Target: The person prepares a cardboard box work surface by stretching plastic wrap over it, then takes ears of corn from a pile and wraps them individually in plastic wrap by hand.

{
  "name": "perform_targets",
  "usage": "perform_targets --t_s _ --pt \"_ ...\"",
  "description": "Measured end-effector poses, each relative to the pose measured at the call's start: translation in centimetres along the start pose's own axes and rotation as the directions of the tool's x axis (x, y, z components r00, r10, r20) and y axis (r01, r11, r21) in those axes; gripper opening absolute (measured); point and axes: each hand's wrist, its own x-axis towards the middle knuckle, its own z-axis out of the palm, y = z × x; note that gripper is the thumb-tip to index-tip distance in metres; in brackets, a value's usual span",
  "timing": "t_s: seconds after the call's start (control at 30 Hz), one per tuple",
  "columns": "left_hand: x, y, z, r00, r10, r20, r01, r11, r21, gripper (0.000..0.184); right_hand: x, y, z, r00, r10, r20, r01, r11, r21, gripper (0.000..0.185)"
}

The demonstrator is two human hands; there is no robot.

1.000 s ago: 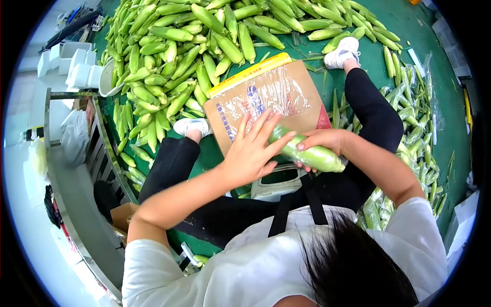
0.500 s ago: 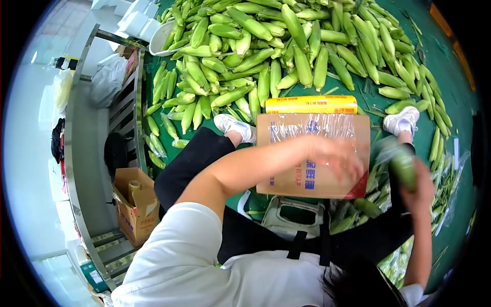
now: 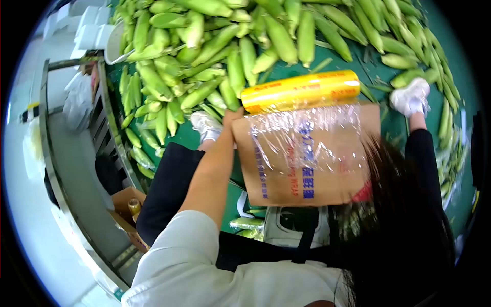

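Note:
My left hand [image 3: 233, 116] reaches forward past the far left corner of a cardboard box [image 3: 327, 179]. Its fingers close on the near end of a green ear of corn [image 3: 228, 95] at the edge of the pile. Right beside that hand lies a yellow roll of cling film [image 3: 302, 91], along the box's far edge. Clear film [image 3: 286, 130] stretches from the roll over the box top, wrinkled. Dark hair covers the lower right, and my right hand does not show.
A big heap of corn in husks [image 3: 204, 51] spreads over the green floor [image 3: 368, 64]. Wrapped corn [image 3: 248, 223] lies near a grey plastic stool [image 3: 276, 230]. On the left are a metal rack [image 3: 66, 204] and an open carton [image 3: 128, 197]. My shoes [image 3: 411, 97] flank the box.
My left hand has swung from above the box to the corn at the far left. My right hand, which held a film-wrapped ear at the right, has gone from sight. The view has shifted.

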Motion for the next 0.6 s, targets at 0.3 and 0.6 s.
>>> perform_targets --t_s 0.3,0.6 --pt "-18.6 7.2 -11.7 0.987 -0.098 0.129 0.154 0.815 -0.559 0.018 -4.7 -51.4 -14.5 0.583 -0.353 0.731 0.124 0.929 0.349 0.050" --pt "-28.4 14.4 -3.9 0.559 0.706 0.434 -0.814 0.368 0.448 0.051 -16.5 -55.9 -9.7 0.871 -0.295 0.393 0.142 0.916 0.375 0.039"
